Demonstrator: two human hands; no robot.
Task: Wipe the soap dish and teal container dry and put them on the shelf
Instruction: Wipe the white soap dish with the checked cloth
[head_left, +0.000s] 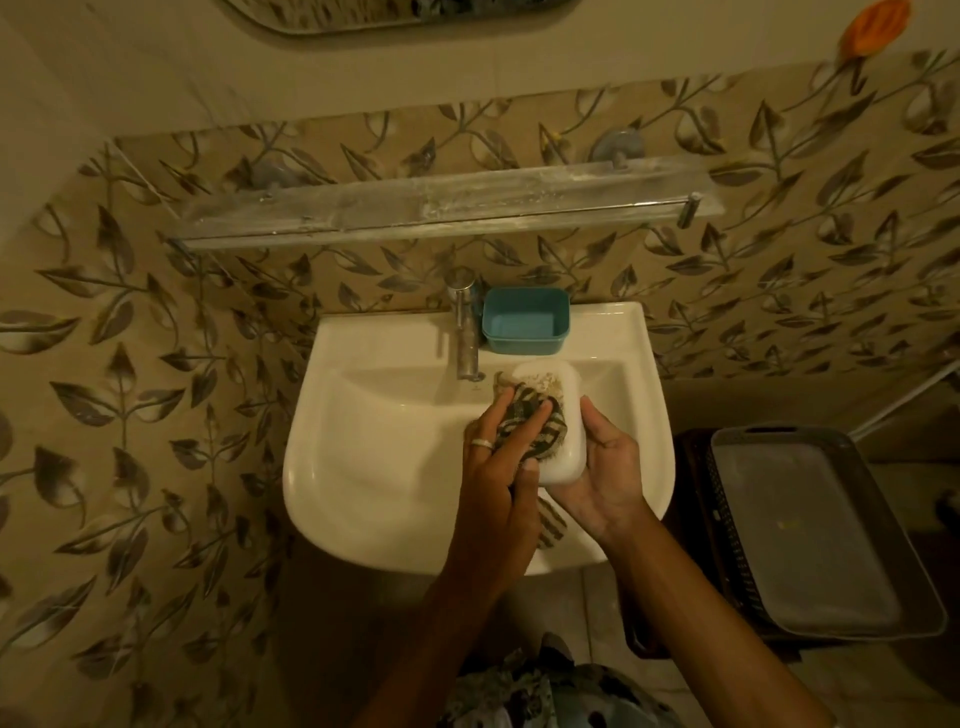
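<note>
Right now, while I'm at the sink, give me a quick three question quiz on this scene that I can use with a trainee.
1. Which hand holds the soap dish?
2. Where does the teal container stand? A, on the shelf. B, on the sink rim beside the tap. C, in the grey tray.
3. True or false: the left hand presses the striped cloth into the soap dish.
Key: 1, the right hand. 2, B. 3, true.
</note>
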